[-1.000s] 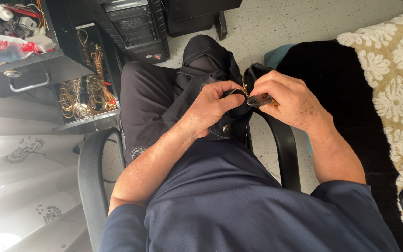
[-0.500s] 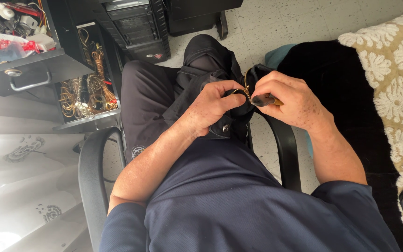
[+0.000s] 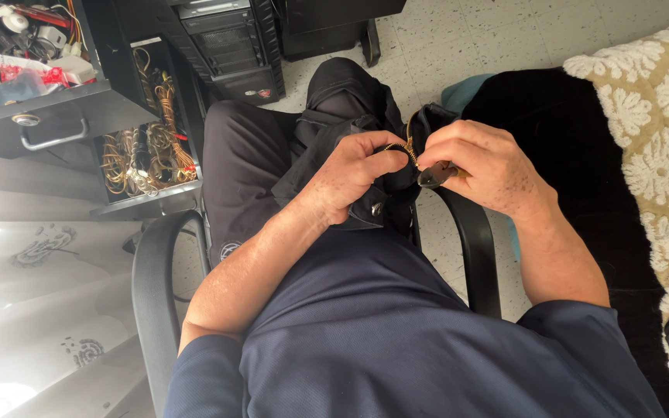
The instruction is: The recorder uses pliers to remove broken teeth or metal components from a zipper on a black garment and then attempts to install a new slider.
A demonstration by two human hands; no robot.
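I sit in a black chair with a dark folded garment (image 3: 327, 143) on my lap. My left hand (image 3: 354, 174) pinches the garment's cloth beside a brass zipper (image 3: 406, 149). My right hand (image 3: 478, 166) grips small pliers (image 3: 435, 176) whose dark jaws point at the zipper. The two hands almost touch over my right thigh. The far part of the garment is hidden under my hands.
A black chair armrest (image 3: 152, 286) curves at my left, another armrest (image 3: 474, 244) at my right. An open metal drawer (image 3: 36, 116) with cables and clutter stands at upper left, above a shelf with coiled wires (image 3: 145, 151). A computer tower (image 3: 230, 46) sits ahead. A cream lace cover (image 3: 660, 131) lies on the right.
My right hand has drawn slightly back to the right, so the pliers' jaws now show at the zipper. My left hand keeps its grip on the cloth.
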